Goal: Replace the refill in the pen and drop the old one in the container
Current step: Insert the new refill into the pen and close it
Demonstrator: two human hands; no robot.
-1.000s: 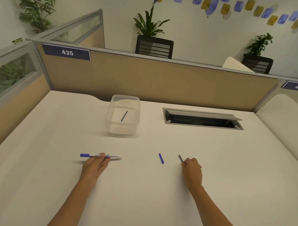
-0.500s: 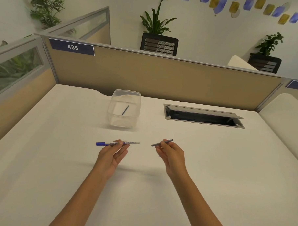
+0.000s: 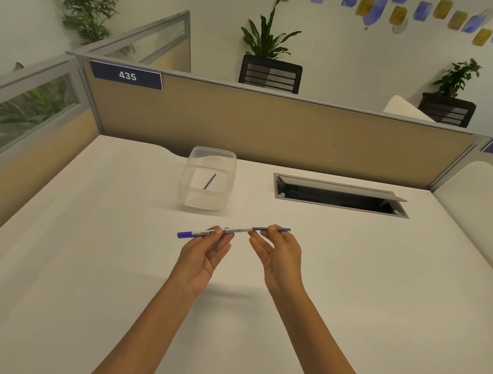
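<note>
My left hand (image 3: 205,253) pinches a white pen (image 3: 237,231) with a blue cap at its left end, held level above the desk. My right hand (image 3: 277,251) pinches a thin dark refill (image 3: 283,230) whose left end meets the pen's open right end. Behind them stands a clear plastic container (image 3: 229,157) with a dark old refill (image 3: 209,181) lying on its bottom. The small blue end piece seen earlier on the desk is hidden now.
A white desk (image 3: 95,265) is bounded by tan partition panels (image 3: 270,125) at the back and left. An open cable hatch (image 3: 338,195) is sunk into the desk at the back right. Potted plants stand behind the partition.
Both hands lifted from the desk, the left with the pen and the right with the refill. They came together, and the refill's end now meets the pen's open end.
</note>
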